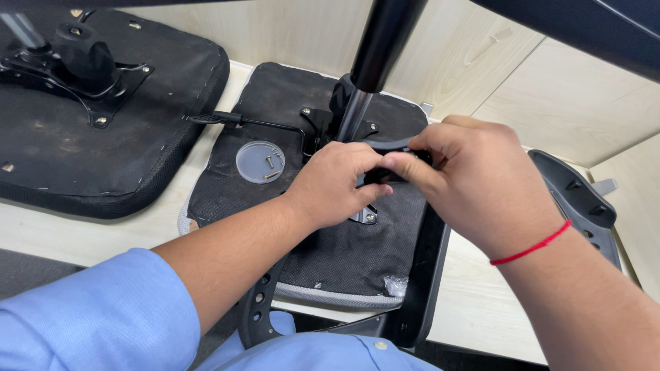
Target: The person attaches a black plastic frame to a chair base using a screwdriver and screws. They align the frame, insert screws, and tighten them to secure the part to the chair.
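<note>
An upturned office chair seat [357, 251] lies on the light wooden table [481, 309], its black fabric underside up. A metal mechanism plate [313, 124] with a gas-lift column [371, 62] stands at its middle. My left hand [333, 185] and my right hand [460, 175] meet just in front of the column, both closed on a small black part [388, 175] on the mechanism. Most of that part is hidden by my fingers. A black armrest bracket [423, 275] runs along the seat's right edge under my right wrist.
A clear round lid [261, 161] holding a couple of screws rests on the seat's left side. A second upturned seat [103, 117] with its own mechanism lies at the back left. A black lever [234, 120] sticks out leftwards. Another black armrest part [577, 199] lies at the right.
</note>
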